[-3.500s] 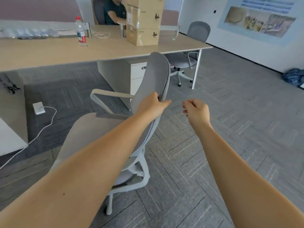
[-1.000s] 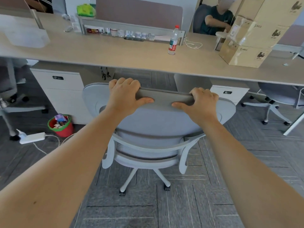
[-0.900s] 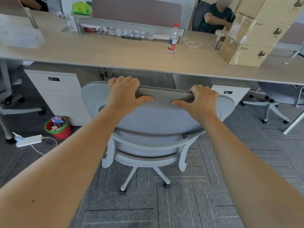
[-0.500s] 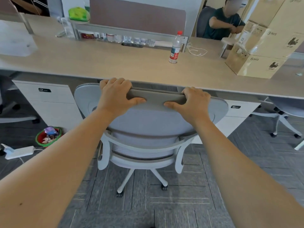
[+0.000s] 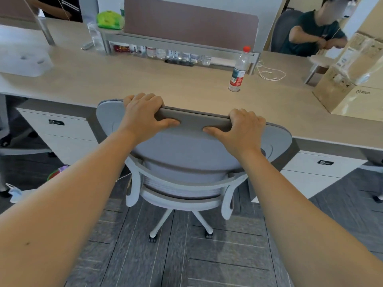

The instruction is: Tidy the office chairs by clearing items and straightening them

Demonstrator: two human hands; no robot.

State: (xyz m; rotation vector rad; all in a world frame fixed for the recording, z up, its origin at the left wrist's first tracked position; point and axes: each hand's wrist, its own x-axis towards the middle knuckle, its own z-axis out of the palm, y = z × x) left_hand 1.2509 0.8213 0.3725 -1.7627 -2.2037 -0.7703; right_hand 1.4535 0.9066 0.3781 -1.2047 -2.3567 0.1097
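Both hands, left hand (image 5: 143,116) and right hand (image 5: 241,131), grip the backrest top rail of the grey office chair (image 5: 186,154) at the desk's (image 5: 165,83) near edge; rigid frame, likely rolls easily on castors.

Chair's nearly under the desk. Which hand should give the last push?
Neither alone. Left hand and right hand both grip the chair backrest top edge, either side of centre; a one-handed push would probably swivel it.

You are in an office: a long shared worktop (image 5: 145,83) with a divider screen (image 5: 190,27), drawer cabinets (image 5: 62,131) under it, a swivel chair (image 5: 186,154), grey carpet tiles (image 5: 207,255).
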